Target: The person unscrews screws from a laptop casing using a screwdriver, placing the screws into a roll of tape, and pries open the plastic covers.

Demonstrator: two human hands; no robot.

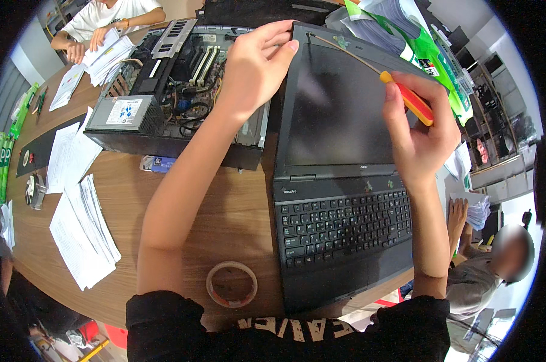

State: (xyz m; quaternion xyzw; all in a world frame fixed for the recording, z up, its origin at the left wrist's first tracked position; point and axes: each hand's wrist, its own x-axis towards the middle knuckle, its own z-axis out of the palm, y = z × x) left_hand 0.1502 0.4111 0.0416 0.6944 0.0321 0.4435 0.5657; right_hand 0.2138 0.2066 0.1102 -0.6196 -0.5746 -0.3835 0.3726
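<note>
The left grip [258,66] pinched a corner of the open laptop [339,145] on the bench [125,199]; the right grip [426,130] held a screwdriver [408,99] there. Loosening seemed underway; next probably needed careful poking.

Laptop [339,172]: black plastic, matt. Screen [339,114]: smooth, faintly glossy. Screwdriver handle [413,104]: smooth, shiny plastic; shaft [349,52]: metal. Table [128,229]: smooth wood grain, slight sheen. Power supply box [125,113]: grey metal. Loose sheets [83,235]: matt paper. Sleeve [164,320]: matt black cloth.
</note>
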